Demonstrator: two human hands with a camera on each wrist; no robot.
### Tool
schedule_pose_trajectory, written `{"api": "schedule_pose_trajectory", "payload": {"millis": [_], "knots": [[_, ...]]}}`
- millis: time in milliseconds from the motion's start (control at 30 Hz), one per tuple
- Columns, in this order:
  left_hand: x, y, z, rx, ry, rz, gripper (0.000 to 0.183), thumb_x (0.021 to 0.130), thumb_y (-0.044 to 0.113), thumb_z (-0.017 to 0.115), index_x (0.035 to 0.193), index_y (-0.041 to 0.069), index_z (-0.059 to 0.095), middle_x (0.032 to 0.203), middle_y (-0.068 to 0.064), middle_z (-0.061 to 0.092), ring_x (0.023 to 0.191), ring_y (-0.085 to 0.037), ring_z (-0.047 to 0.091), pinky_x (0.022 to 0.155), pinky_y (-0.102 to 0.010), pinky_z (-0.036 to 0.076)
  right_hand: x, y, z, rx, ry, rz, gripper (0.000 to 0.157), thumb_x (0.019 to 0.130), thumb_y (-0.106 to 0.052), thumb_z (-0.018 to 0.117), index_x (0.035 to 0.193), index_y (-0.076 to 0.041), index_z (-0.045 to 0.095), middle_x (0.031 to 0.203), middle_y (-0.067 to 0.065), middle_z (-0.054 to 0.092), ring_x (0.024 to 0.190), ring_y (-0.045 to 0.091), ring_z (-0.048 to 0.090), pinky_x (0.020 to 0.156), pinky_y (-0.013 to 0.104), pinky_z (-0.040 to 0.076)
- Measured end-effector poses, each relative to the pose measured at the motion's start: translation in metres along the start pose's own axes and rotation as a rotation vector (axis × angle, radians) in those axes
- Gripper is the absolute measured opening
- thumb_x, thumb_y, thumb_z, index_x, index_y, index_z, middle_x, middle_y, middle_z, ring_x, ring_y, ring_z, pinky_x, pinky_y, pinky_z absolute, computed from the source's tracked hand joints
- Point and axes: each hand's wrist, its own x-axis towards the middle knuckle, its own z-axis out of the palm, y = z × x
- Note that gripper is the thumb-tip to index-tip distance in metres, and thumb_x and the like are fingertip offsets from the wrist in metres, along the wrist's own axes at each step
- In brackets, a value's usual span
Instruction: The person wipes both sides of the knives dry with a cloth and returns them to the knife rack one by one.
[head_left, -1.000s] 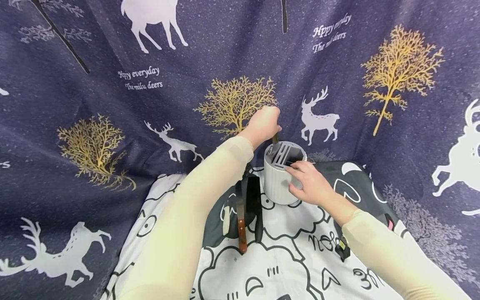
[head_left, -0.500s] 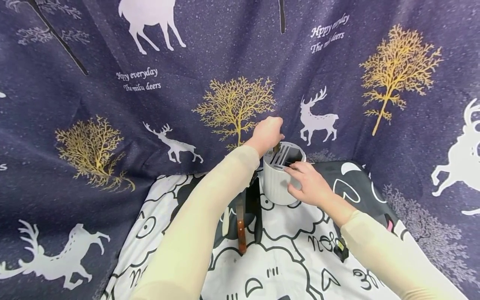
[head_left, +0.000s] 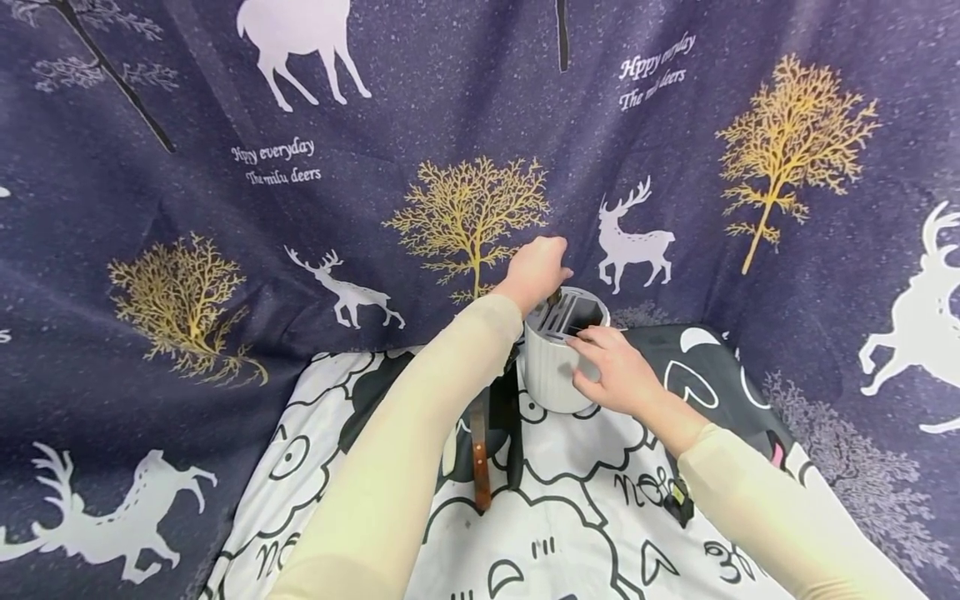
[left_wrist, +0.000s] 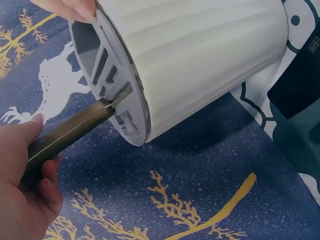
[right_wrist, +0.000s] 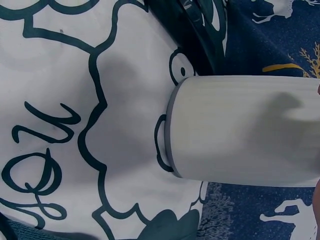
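Note:
My left hand (head_left: 534, 268) grips the dark wooden handle of a knife (left_wrist: 70, 131). Its blade sits in a slot of the round knife block (head_left: 551, 377), with only a short piece showing by the handle in the left wrist view. White ribbed walls and a grey slotted top make up the block, which stands upright on the cloth. On its near right side, my right hand (head_left: 618, 371) holds it, fingers at the top rim and thumb lower against the wall. The right wrist view shows mostly the block's lower wall, with that hand just at the edge.
Left of the block lie a knife with a brown riveted handle (head_left: 481, 475), a black cleaver (left_wrist: 300, 75) and a pale-handled knife (head_left: 449, 454), partly behind my left sleeve. A small black item (head_left: 678, 504) lies by my right sleeve. A deer-patterned curtain (head_left: 360, 200) hangs behind.
My left hand has come down, and the knife blade has sunk into the slot until its handle is close to the block's top. The right hand stays at the rim.

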Motion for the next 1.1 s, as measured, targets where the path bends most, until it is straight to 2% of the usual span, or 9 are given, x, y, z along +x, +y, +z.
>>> {"api": "schedule_pose_trajectory", "payload": {"millis": [167,367,533,667,733,833,933,1033,1100], "knots": [[-0.011,-0.001,-0.006,0.011,-0.019,0.073,0.049,0.105,0.045,0.056,0.144,0.017,0.053,0.134,-0.001,0.064,0.114,-0.014,0.066,0.092,-0.031,0.058,0.0,-0.001,0.001,-0.012,0.008,0.002,0.046,0.083,-0.024,0.072,0.126,-0.007,0.071,0.124,0.019,0.067,0.12,0.041,0.059,0.106,0.057,0.048],[-0.036,-0.002,-0.021,0.074,-0.047,0.177,0.057,0.104,0.048,0.055,0.154,0.022,0.045,0.153,-0.003,0.05,0.126,-0.015,0.062,0.099,-0.032,0.056,-0.002,-0.001,0.003,-0.007,0.008,0.029,0.048,0.083,-0.025,0.071,0.127,-0.006,0.07,0.125,0.019,0.066,0.12,0.042,0.058,0.104,0.058,0.048],[-0.067,-0.011,-0.03,0.215,-0.027,0.254,0.061,0.103,0.053,0.053,0.157,0.027,0.042,0.166,-0.005,0.035,0.137,-0.024,0.056,0.102,-0.041,0.056,0.0,-0.002,0.003,0.015,0.006,0.018,0.049,0.084,-0.025,0.071,0.128,-0.004,0.069,0.126,0.021,0.065,0.122,0.044,0.057,0.107,0.059,0.045],[-0.103,-0.029,-0.029,0.227,0.016,0.318,0.06,0.101,0.056,0.057,0.153,0.027,0.047,0.156,-0.002,0.049,0.128,-0.023,0.061,0.094,-0.044,0.059,0.003,-0.002,0.001,0.029,-0.025,0.011,0.051,0.084,-0.026,0.072,0.129,-0.003,0.068,0.127,0.021,0.065,0.122,0.043,0.056,0.108,0.059,0.045],[-0.124,-0.041,-0.027,0.18,0.002,0.326,0.057,0.101,0.056,0.058,0.15,0.027,0.052,0.147,0.001,0.059,0.121,-0.019,0.065,0.089,-0.041,0.059,0.005,-0.003,-0.001,0.033,-0.042,0.015,0.051,0.084,-0.026,0.073,0.13,-0.003,0.068,0.127,0.021,0.065,0.123,0.043,0.056,0.108,0.058,0.045],[-0.157,-0.059,-0.021,0.057,-0.037,0.292,0.052,0.101,0.055,0.058,0.145,0.026,0.057,0.132,0.005,0.068,0.11,-0.014,0.068,0.085,-0.038,0.059,0.007,-0.004,-0.005,0.037,-0.07,0.039,0.05,0.085,-0.024,0.073,0.131,-0.003,0.068,0.129,0.022,0.065,0.124,0.044,0.056,0.108,0.059,0.045],[-0.189,-0.079,-0.011,-0.111,-0.056,0.206,0.05,0.1,0.055,0.059,0.14,0.026,0.061,0.119,0.006,0.073,0.095,-0.009,0.07,0.081,-0.035,0.058,0.007,-0.007,-0.009,0.051,-0.108,0.081,0.048,0.088,-0.023,0.073,0.132,-0.004,0.067,0.132,0.022,0.063,0.128,0.044,0.054,0.11,0.06,0.043],[-0.218,-0.099,0.005,-0.292,-0.037,0.096,0.046,0.099,0.056,0.061,0.135,0.026,0.064,0.103,0.01,0.074,0.083,-0.005,0.066,0.077,-0.033,0.056,0.007,-0.01,-0.014,0.076,-0.14,0.106,0.046,0.09,-0.023,0.072,0.132,-0.005,0.068,0.137,0.023,0.061,0.132,0.045,0.052,0.112,0.062,0.041],[-0.235,-0.112,0.019,-0.407,-0.015,0.009,0.044,0.098,0.055,0.063,0.132,0.027,0.065,0.098,0.012,0.073,0.081,-0.004,0.065,0.077,-0.032,0.056,0.005,-0.012,-0.017,0.088,-0.145,0.096,0.042,0.09,-0.023,0.072,0.128,-0.005,0.07,0.139,0.023,0.06,0.133,0.045,0.051,0.113,0.062,0.04]]}}
